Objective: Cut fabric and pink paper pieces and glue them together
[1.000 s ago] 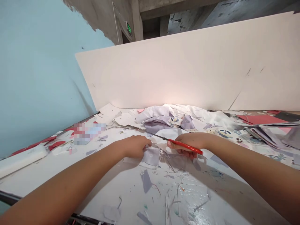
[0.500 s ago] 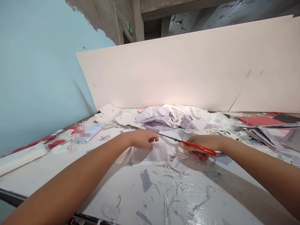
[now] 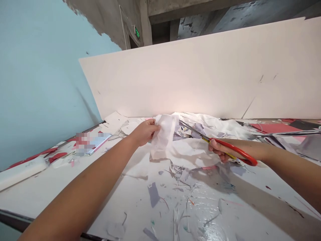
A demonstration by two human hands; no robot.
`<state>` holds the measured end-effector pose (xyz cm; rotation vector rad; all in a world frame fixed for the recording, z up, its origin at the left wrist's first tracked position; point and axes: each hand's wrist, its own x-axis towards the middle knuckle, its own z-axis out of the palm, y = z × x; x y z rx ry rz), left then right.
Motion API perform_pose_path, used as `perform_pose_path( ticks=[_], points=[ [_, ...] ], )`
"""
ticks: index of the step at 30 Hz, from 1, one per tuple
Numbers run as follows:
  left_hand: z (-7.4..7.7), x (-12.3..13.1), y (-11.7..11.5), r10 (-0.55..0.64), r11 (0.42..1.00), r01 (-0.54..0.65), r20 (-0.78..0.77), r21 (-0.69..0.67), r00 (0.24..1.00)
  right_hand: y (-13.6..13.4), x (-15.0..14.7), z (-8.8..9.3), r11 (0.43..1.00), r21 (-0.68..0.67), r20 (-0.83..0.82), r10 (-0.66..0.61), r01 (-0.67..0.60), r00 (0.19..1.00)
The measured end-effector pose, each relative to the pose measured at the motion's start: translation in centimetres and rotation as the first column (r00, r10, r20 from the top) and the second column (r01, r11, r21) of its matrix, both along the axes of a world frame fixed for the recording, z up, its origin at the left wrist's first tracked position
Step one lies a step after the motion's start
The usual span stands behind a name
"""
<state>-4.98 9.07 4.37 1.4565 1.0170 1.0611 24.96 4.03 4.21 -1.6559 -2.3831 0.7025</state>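
1. Head view, my only feed: I read the left hand (image 3: 144,132) as clenched, pinching a translucent white fabric piece (image 3: 163,137) held up above the table.
2. I see the right hand (image 3: 220,150) grasping red-handled scissors (image 3: 238,152), blades slightly parted, tips just beside the fabric's right edge.
3. Below both hands, grey-lilac scraps (image 3: 153,194) lie over a white tabletop (image 3: 75,187).
4. Farther off, I make out a floral fabric pile (image 3: 190,129), red paper (image 3: 273,127) and a pixelated object (image 3: 92,144), with a white board (image 3: 200,73) standing behind them.
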Motion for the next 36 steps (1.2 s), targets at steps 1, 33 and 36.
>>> perform_pose_path(
  ticks=[1,33,36],
  points=[
    [0.1,0.1,0.1,0.031,1.0,-0.031,0.037,0.004,0.999,-0.3,-0.3,0.3,0.999,-0.023,-0.027,0.045,-0.046,0.999],
    [5.1,5.7,-2.7,0.089,0.885,-0.277,0.449,0.374,0.889,-5.3,-6.2,0.3,0.987,0.078,0.029,-0.143,0.141,0.989],
    [4.8,5.5,-2.6,0.072,0.892,-0.249,0.426,0.378,0.902,-5.1,-6.5,0.2,0.986,0.09,0.03,-0.145,0.142,0.989]
  ],
)
